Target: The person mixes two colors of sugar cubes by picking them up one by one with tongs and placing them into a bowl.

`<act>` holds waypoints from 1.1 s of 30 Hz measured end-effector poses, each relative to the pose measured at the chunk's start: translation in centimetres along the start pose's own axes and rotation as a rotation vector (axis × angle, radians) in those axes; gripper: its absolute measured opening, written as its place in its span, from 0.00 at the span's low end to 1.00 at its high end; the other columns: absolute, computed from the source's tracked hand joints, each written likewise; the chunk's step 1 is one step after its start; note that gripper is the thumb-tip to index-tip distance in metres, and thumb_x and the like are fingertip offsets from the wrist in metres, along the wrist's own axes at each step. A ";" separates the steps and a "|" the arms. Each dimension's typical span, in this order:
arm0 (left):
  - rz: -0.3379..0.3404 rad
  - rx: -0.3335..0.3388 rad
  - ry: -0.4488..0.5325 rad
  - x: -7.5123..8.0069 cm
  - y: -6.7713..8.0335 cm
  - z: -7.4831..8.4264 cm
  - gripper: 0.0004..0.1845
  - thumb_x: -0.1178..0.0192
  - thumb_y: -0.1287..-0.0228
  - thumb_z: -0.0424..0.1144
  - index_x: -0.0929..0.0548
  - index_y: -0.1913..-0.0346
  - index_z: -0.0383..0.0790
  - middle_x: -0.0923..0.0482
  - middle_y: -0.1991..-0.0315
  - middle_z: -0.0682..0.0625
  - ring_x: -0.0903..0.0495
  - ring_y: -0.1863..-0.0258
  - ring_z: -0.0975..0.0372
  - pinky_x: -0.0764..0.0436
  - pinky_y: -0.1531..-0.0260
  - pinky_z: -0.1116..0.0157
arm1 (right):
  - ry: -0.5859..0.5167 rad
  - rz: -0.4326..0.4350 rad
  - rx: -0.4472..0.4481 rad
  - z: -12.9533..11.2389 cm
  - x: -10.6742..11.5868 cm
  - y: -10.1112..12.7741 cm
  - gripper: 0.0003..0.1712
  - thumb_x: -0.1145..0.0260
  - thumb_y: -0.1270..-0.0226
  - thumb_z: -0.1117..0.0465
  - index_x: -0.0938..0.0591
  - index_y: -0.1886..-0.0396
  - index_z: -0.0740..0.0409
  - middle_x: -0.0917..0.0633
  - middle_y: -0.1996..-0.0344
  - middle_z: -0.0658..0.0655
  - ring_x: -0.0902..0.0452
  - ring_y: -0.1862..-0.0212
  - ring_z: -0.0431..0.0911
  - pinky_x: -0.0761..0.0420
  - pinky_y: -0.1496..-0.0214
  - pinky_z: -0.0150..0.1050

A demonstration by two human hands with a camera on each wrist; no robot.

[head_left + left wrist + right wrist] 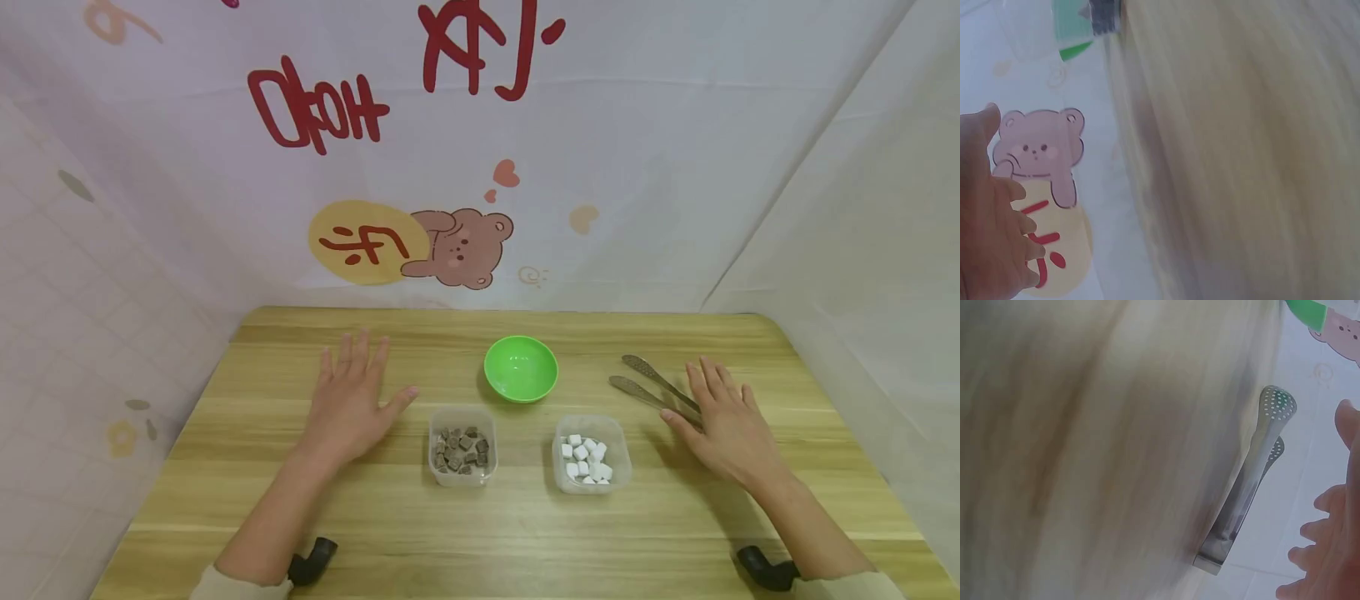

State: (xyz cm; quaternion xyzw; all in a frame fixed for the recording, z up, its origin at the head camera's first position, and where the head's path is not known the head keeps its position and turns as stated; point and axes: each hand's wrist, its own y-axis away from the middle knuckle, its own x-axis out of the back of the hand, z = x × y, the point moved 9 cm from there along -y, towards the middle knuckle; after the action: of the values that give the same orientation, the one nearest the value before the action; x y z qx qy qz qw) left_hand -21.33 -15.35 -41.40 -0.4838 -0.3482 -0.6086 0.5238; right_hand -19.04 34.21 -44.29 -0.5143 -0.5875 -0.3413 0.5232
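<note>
While both arms lie stretched over the pale, grained wooden table (525, 533), the right hand (726, 427) rests flat with its fingers straight and spread, gripping nothing, its thumb side just touching or overlapping the hinged end of a pair of metal tongs (652, 388). These tongs are dull steel, with two slim arms ending in small rounded paddles dotted with holes; their long axis runs on a slant, the paddle ends pointing away to the far left, towards a green bowl (521, 367), the joined end lying near the right hand. That bowl is smooth glossy plastic, round and shallow, standing in the middle of the table. Nearer the person sit two clear, squarish plastic tubs with rounded corners: the left tub (462, 445) holds rough brown cubes, the right tub (592, 453) holds smooth white cubes. Well to the left of them, the left hand (351, 405) lies palm down, fingers straight and loosely apart, holding nothing.
</note>
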 end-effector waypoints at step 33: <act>0.131 -0.170 0.336 0.2 1.1 12.8 0.33 0.35 0.28 0.48 0.27 0.27 0.32 0.34 0.27 0.32 0.37 0.25 0.40 0.39 0.26 0.42 | 0.000 -0.029 -0.043 -0.7 -0.1 -0.6 0.55 0.37 0.25 0.36 0.43 0.21 0.74 0.38 0.26 0.79 0.39 0.30 0.79 0.34 0.37 0.75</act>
State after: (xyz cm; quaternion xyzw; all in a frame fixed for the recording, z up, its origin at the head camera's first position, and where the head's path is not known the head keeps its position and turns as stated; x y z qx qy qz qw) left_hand -17.41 -3.72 -37.59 -0.4396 -0.1711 -0.6724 0.5704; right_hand -19.42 33.43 -44.17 -0.5169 -0.5874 -0.3613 0.5072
